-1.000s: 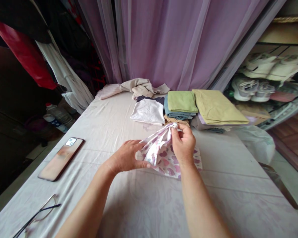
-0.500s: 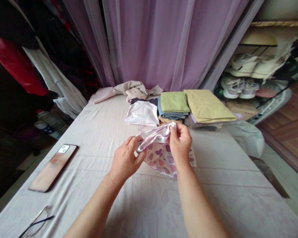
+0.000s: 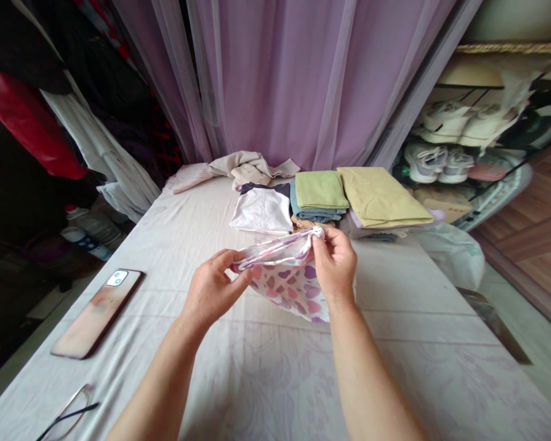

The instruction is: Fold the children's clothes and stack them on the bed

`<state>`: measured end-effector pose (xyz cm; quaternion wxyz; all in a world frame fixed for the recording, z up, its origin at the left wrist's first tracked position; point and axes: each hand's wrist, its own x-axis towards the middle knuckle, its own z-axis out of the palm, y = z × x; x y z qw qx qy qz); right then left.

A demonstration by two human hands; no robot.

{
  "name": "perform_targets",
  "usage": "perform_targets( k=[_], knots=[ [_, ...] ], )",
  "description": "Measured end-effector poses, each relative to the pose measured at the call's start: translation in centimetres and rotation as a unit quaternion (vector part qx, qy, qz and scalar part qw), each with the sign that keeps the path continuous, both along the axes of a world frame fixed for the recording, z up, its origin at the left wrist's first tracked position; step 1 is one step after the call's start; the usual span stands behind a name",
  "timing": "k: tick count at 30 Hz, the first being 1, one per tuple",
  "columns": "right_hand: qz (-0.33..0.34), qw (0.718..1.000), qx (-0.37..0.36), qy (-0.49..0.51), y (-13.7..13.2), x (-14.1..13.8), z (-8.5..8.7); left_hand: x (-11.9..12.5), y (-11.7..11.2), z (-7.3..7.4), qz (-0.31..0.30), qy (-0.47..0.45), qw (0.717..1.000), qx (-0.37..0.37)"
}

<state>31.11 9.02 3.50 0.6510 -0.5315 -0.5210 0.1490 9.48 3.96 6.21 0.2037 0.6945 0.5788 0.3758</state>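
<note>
A thin white garment with pink and purple hearts [image 3: 288,286] hangs from both hands over the bed-like covered surface; which kind of garment it is cannot be made out. Its gathered purple-edged opening stretches between the hands. My left hand [image 3: 215,285] pinches the left end of that edge between thumb and fingers. At the other end, my right hand [image 3: 337,260] grips a bunched part of the edge. Just beyond lie a folded white shirt with dark shoulders [image 3: 261,208] and a folded green cloth [image 3: 321,188] on top of blue ones.
A folded yellow cloth [image 3: 381,196] tops a pile at the right. Crumpled beige fabric [image 3: 248,165] lies along the back. A phone [image 3: 98,312] and glasses [image 3: 68,413] rest at the left edge. Purple curtains [image 3: 275,79] hang behind; a shoe rack holds sneakers [image 3: 438,160].
My left hand has moved left, drawing the garment's edge out wider and straighter. My right hand has stayed nearly in place, still gripping its end.
</note>
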Motion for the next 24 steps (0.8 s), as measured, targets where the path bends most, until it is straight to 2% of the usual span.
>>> perform_targets(
  k=[4, 8, 11, 13, 16, 20, 22, 24],
  knots=[
    [0.045, 0.999, 0.003, 0.007, -0.5, -0.1, 0.8, -0.7, 0.0, 0.5, 0.042, -0.073, 0.996, 0.018],
    [0.092, 0.995, 0.008, 0.042, -1.5, -0.2, 2.0, -1.2, -0.5, 1.1, 0.040, -0.170, 0.984, 0.022],
    [0.123, 0.991, -0.012, 0.054, -2.0, -0.1, 3.7, -1.6, -0.5, 2.0, 0.030, -0.208, 0.977, 0.035],
    [0.147, 0.988, -0.031, 0.046, -1.4, -0.1, 5.2, -2.1, 0.1, 3.1, 0.027, -0.211, 0.976, 0.055],
    [0.195, 0.979, -0.053, 0.035, 1.0, -0.5, 7.9, -3.3, 2.1, 5.9, 0.033, -0.202, 0.974, 0.097],
    [0.258, 0.963, -0.056, 0.056, 5.1, -2.0, 11.8, -4.9, 4.8, 11.4, 0.066, -0.176, 0.971, 0.148],
    [0.286, 0.953, -0.037, 0.090, 6.1, -2.8, 13.4, -5.0, 4.9, 14.2, 0.074, -0.169, 0.965, 0.187],
    [0.313, 0.940, -0.014, 0.131, 6.3, -3.4, 14.3, -4.6, 3.8, 15.9, 0.068, -0.171, 0.960, 0.210]
  ],
)
